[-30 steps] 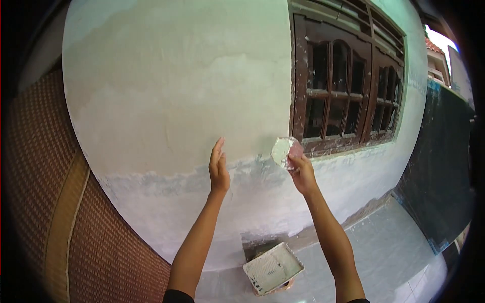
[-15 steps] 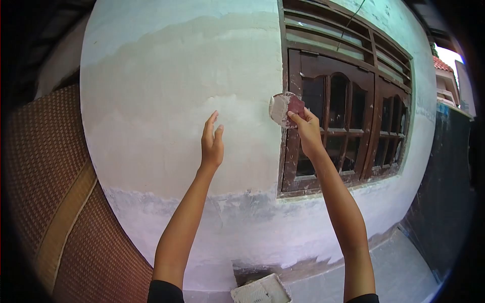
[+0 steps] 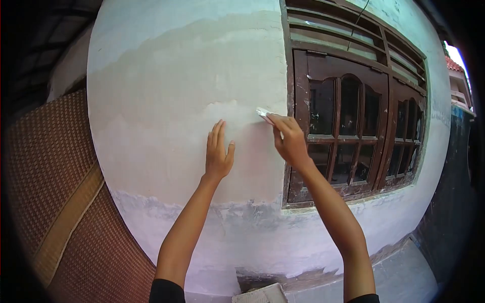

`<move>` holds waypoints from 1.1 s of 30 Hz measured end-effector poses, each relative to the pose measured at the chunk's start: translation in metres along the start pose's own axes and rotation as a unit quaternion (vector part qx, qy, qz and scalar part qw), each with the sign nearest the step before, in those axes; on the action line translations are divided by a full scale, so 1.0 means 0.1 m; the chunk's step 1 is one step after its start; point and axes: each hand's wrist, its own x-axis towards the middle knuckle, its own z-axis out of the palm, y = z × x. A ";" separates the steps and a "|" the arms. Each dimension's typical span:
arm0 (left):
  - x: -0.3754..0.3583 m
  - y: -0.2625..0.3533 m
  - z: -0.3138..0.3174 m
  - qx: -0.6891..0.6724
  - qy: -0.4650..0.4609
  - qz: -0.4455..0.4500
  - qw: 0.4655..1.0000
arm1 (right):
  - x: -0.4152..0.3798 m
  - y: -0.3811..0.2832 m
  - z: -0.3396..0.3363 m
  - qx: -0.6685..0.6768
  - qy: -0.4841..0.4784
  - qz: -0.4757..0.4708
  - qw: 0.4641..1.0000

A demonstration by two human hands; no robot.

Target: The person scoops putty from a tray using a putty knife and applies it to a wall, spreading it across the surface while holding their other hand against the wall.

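Note:
My right hand (image 3: 292, 139) grips a flat, handleless putty scraper (image 3: 263, 115), turned nearly edge-on so a white-coated edge shows beyond the fingers. Its position is over the wall (image 3: 156, 121), just left of the window frame. Fingers stretched upward, my left hand (image 3: 218, 156) is open and holds nothing; it overlaps the plastered area lower left of the scraper. Between and above the hands, a lighter patch of filler (image 3: 222, 108) marks the beige coat.
A brown wooden window (image 3: 348, 126) with glass panes fills the right side. Woven matting (image 3: 55, 192) stands along the left. Below, a pale plaster-stained container (image 3: 262, 294) sits by the wall's foot, beside the grey floor (image 3: 389, 278).
My right hand has moved left and down from the window frame, turning the scraper from face-on to edge-on. The left hand has shifted slightly right and down.

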 end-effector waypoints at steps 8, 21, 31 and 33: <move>0.14 -0.17 0.07 0.067 0.006 0.043 0.997 | -0.07 0.05 0.50 -0.132 0.023 -0.068 0.989; 0.06 -0.43 0.23 0.065 0.026 0.064 0.996 | -0.22 0.17 0.64 -0.220 -0.130 -0.037 0.966; 0.09 -0.38 0.29 0.069 0.049 0.063 0.994 | -0.47 -0.01 0.49 -0.249 -0.271 -0.022 0.930; 0.08 -0.33 0.29 0.072 0.053 0.061 0.994 | -0.61 -0.12 0.38 -0.241 -0.283 -0.033 0.928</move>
